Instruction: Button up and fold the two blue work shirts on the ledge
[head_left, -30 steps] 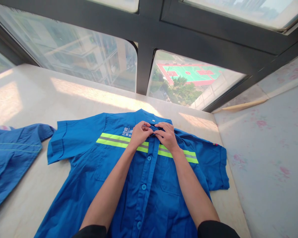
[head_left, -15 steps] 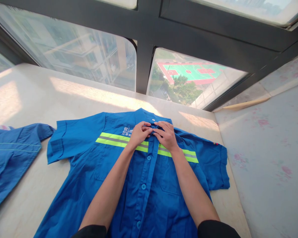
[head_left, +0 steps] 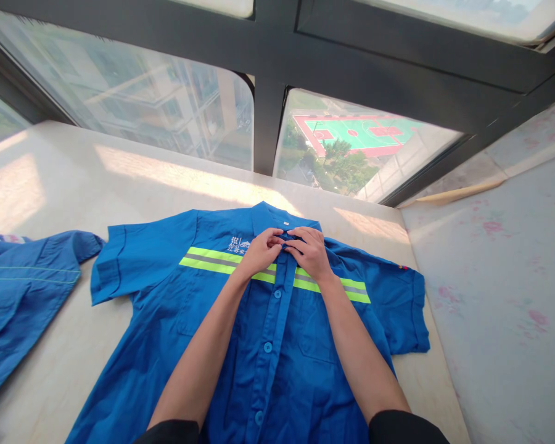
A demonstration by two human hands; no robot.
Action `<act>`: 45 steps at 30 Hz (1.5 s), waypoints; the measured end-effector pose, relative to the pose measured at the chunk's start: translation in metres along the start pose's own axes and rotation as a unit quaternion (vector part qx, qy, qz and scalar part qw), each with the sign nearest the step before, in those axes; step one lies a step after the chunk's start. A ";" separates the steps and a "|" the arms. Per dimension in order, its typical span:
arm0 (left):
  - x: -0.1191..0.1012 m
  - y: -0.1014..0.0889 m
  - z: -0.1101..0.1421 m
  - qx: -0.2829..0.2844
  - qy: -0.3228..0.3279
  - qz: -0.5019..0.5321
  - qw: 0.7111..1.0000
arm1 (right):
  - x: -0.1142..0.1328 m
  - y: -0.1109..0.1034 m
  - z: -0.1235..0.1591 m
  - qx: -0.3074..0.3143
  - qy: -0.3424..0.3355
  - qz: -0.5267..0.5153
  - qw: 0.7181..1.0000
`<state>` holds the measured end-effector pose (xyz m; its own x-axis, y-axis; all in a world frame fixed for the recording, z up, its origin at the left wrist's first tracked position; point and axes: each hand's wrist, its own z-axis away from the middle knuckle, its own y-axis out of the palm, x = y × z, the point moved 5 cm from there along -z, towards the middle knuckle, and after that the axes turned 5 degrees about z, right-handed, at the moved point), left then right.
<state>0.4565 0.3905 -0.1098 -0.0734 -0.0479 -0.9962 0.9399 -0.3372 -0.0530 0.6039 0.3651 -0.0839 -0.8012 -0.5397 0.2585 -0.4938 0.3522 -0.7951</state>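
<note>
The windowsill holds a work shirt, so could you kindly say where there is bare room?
Free: the windowsill between the short-sleeved work shirt and the window frame, broadest at upper left; also the wedge between the shirt and the second blue garment. Crowded: below the collar, where the left hand and right hand are close.

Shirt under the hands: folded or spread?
Spread: the blue shirt lies flat on the pale ledge, short sleeves out to both sides, collar toward the window frame.

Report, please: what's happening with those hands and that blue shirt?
Left hand and right hand pinching blue shirt just below its collar. Shirt spread front up, three buttons showing. Hands hide the exact grip; another blue garment lies left.
</note>
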 end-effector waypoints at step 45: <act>-0.007 0.000 0.005 -0.146 -0.067 0.115 0.980 | -0.005 -0.006 -0.001 -0.002 0.014 -0.002 1.000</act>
<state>0.4556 0.3859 -0.1027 0.1274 -0.2211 -0.9669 0.9907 -0.0194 0.1349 0.6107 0.3660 -0.0797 -0.8080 -0.5202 0.2767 -0.4986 0.3534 -0.7915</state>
